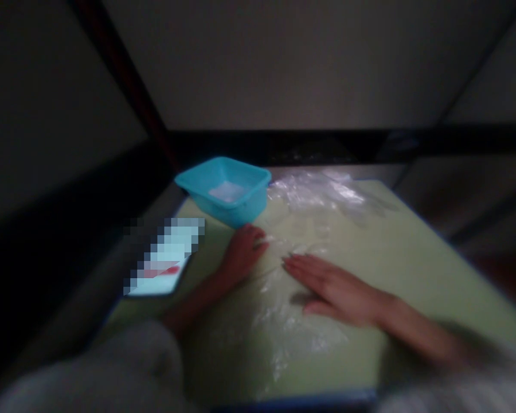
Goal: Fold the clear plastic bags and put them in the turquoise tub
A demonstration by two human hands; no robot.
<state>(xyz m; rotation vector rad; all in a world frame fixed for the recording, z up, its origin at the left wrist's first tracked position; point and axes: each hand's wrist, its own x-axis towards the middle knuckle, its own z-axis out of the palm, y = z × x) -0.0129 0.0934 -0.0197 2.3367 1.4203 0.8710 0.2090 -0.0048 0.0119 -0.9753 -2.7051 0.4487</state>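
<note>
A sheet or bag of clear plastic (279, 321) lies on the yellow-green table in front of me. My left hand (243, 248) is at its upper left edge, near the blue basin, with the fingers curled and closed on the plastic. Flat over the plastic on the right side rests my right hand (333, 285), fingers stretched out to the left and thumb apart, holding nothing. Blur hides the plastic's exact edges.
The blue basin (251, 207) with something whitish inside stands at the back left. A pile of clear plastic bags (322, 192) lies at the back. A lit phone or tablet (163, 269), partly pixelated, is at the left edge of the table (434, 287).
</note>
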